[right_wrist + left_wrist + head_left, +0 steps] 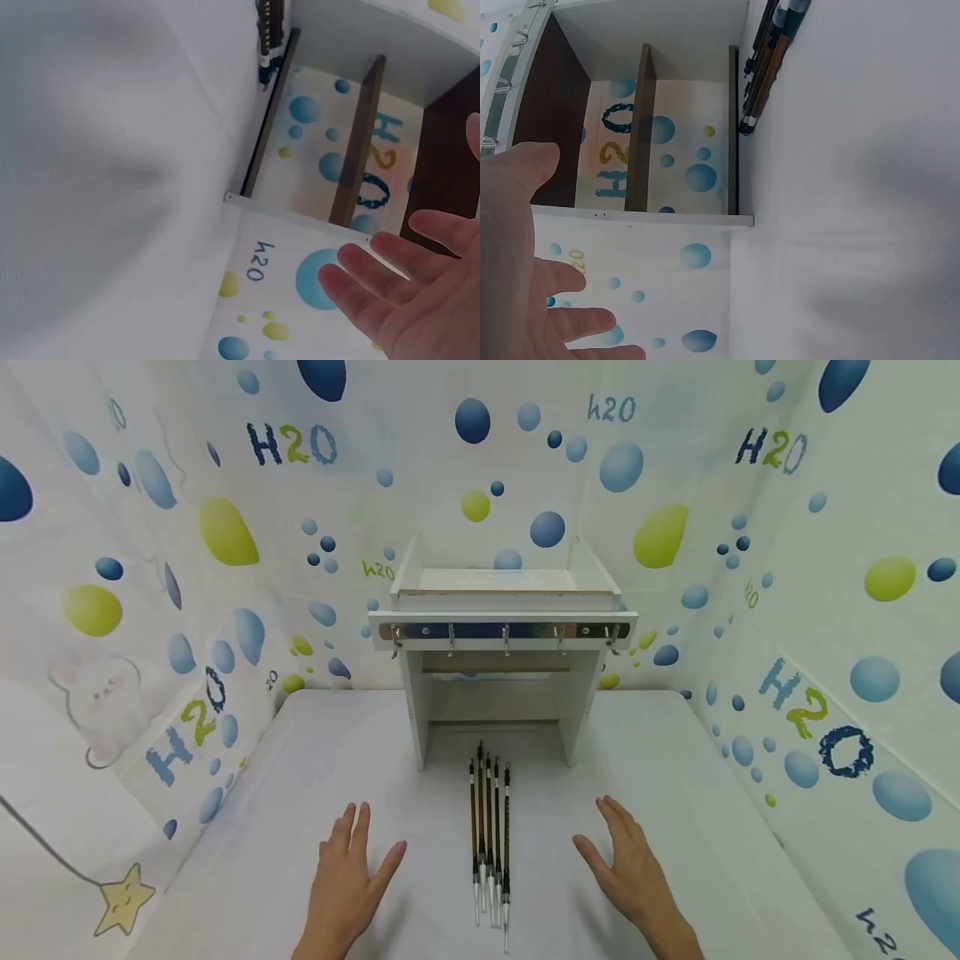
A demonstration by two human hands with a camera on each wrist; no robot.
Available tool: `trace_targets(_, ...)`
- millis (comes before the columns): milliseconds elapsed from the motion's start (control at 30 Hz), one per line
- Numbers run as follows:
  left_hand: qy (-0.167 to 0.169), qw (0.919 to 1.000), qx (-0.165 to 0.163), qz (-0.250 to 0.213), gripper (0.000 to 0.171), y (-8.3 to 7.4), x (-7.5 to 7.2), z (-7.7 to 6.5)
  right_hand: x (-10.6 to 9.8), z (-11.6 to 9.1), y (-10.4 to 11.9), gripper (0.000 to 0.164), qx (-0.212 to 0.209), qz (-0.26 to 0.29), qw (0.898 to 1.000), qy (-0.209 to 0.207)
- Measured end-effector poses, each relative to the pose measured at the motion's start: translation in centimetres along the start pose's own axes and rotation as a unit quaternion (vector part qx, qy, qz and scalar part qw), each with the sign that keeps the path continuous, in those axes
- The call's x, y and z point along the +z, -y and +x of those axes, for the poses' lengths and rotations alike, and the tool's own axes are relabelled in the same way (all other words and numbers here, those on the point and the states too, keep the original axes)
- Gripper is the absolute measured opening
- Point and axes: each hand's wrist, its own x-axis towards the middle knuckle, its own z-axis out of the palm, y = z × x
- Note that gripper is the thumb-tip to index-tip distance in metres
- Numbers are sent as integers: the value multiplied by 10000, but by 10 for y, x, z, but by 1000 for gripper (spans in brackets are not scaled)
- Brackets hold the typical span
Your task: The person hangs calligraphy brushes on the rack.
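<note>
Several calligraphy brushes (490, 843) with dark brown handles lie side by side on the white table (675, 777), tips toward me. Their ends show at the top of the left wrist view (769, 64) and the right wrist view (270, 30). My left hand (348, 877) lies flat on the table left of the brushes, fingers straight, holding nothing. My right hand (630, 868) lies flat to their right, fingers straight and empty. Behind the brushes stands a white wooden rack (504, 610) with a row of metal hooks (506, 639) along its front bar.
Walls covered in a cloth with blue and green bubbles and "H2O" print (292, 443) close the table on three sides. The rack has an open space (495, 702) under its shelf.
</note>
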Motion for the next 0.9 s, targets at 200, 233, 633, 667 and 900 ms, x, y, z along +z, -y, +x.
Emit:
trace_targets(200,-80,9990,-236,-360,87,-6,6,7,6,1,3,75,24,290,9996,63)
trace_targets(233,-118,9988,-244,-413,86,-7,7,8,7,1,4,75,38,366,9993,72)
trace_targets(633,-553,9941,-96,-929,83,-11,20,31,25,6,20,76,216,837,9961,172)
trace_targets(667,-595,9935,-69,-964,83,-11,21,33,26,6,22,76,242,868,9957,198)
trace_targets(900,-833,9900,62,-1135,82,-18,21,50,33,10,34,77,269,1007,9941,291)
